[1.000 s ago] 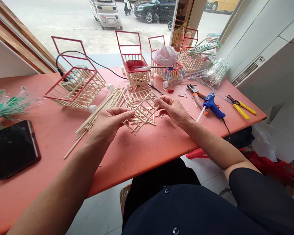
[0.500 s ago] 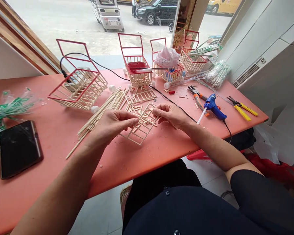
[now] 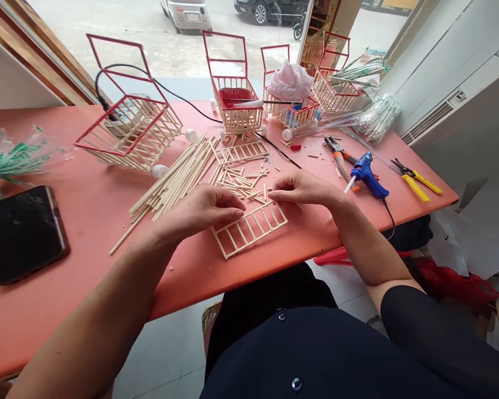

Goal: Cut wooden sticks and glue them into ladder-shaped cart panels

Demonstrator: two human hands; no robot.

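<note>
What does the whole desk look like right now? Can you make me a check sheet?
Surface: salmon-pink table, dusted with wood crumbs.
Job's things: flat ladder-shaped panel of pale wooden sticks; loose pale stick pile.
Clutter: red-framed stick carts, blue glue gun, yellow-handled pliers, black phone.
Hands: left hand and right hand touch the panel's far edge.
Cables: black cord crosses the table.
Surroundings: window, street with cars.

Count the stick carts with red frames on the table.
4. One large cart tipped on its side at the left; three upright along the far edge: centre cart, cart with pink cloth, far-right cart. More may sit behind the mirror post.
</note>
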